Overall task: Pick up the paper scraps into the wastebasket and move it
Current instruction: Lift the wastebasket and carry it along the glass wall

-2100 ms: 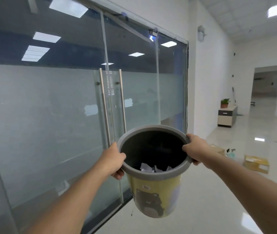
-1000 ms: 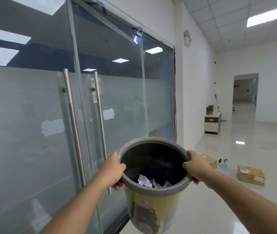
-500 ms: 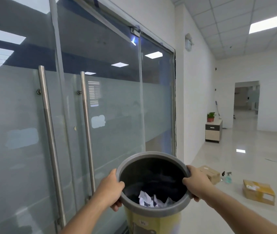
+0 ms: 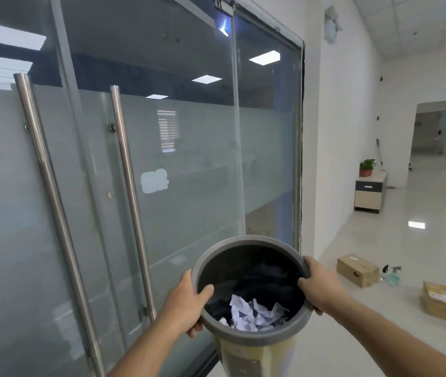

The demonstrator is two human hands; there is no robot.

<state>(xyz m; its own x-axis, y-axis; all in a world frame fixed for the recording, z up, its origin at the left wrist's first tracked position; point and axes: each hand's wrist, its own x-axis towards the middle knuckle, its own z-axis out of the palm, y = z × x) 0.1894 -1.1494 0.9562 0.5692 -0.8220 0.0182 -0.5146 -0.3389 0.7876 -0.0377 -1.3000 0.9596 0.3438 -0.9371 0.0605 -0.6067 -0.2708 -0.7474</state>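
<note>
Frosted glass double door with steel pull bars: at left, closed. Left hand: grasping rim, thumb hooked inside. Grey-rimmed yellow plastic wastebasket: held in air, upright, beside door. Crumpled white paper scraps: inside, at bottom. Right hand: grasping opposite rim. Step: collection apparently complete; transport in hand. Next: carry level, set down on glossy pale floor.
</note>
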